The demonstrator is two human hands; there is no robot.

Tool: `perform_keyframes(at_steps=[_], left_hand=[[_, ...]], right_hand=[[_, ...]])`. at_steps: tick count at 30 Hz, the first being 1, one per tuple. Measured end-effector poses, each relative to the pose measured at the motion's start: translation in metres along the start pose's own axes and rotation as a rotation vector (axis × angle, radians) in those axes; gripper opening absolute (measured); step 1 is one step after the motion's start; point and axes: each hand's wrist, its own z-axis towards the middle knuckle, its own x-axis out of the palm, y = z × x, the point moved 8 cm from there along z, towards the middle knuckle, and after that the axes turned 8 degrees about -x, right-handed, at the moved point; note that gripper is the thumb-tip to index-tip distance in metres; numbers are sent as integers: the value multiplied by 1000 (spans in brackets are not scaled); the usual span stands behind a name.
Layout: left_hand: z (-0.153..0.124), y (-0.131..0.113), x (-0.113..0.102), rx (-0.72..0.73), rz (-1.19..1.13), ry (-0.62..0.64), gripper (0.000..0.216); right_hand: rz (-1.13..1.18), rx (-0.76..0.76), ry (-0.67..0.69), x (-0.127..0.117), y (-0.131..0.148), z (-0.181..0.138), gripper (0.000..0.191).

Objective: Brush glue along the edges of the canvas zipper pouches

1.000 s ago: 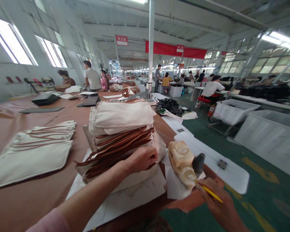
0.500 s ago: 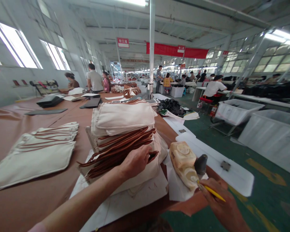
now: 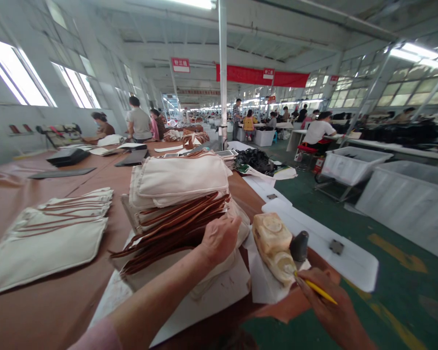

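Observation:
My left hand (image 3: 222, 238) is closed at the right edge of a stack of cream fabric pieces with brown lining (image 3: 182, 226), its fingers pinching the edge of one cream fabric piece. What lies under the fingertips is partly hidden. My right hand (image 3: 326, 296) grips a thin yellow-handled tool (image 3: 319, 289), whose tip is at the mouth of a yellowed plastic bottle (image 3: 272, 238) lying on its side. Whether that tip is inside the mouth, I cannot tell. Beside the bottle stands a dark cone-shaped object (image 3: 300, 245). More cream pieces (image 3: 182, 175) are piled behind the stack.
Flat cream pieces with brown strips (image 3: 63, 231) lie at left on the brown-covered table (image 3: 18, 311). Dark panels (image 3: 67, 155) sit farther back. A white board (image 3: 336, 248) edges the table at right. White bins (image 3: 410, 199) stand on the green floor, and several people work beyond.
My left hand has moved slightly right and toward the stack's outer edge. The right hand stays at the bottle mouth with the yellow-handled tool. The whole view has shifted slightly.

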Motion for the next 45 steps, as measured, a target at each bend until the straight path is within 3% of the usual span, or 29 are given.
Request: perform_keyframes(at_steps=[5, 11, 17, 23, 29, 34, 40, 45], left_hand=[[-4, 29, -6, -143, -86, -138, 39], [-31, 55, -25, -169, -110, -221, 29], [-52, 41, -28, -97, 199, 3, 17], [-40, 20, -25, -71, 141, -18, 25], [-20, 39, -1, -296, -25, 62, 22], [-9, 52, 7, -301, -145, 42, 29], [-27, 61, -9, -244, -142, -58, 28], [-44, 37, -26, -104, 132, -49, 26]], right_hand=[[-1, 24, -14, 0, 1, 2, 15], [-39, -20, -26, -2, 4, 6, 13], [-45, 47, -44, -2, -2, 1, 14], [-50, 37, 47, 4, -3, -5, 15], [-69, -27, 42, 1, 6, -4, 15], [-35, 5, 44, 4, -1, -8, 18], [-13, 36, 46, 5, -5, -9, 16], [-11, 56, -1, -2, -3, -3, 16]])
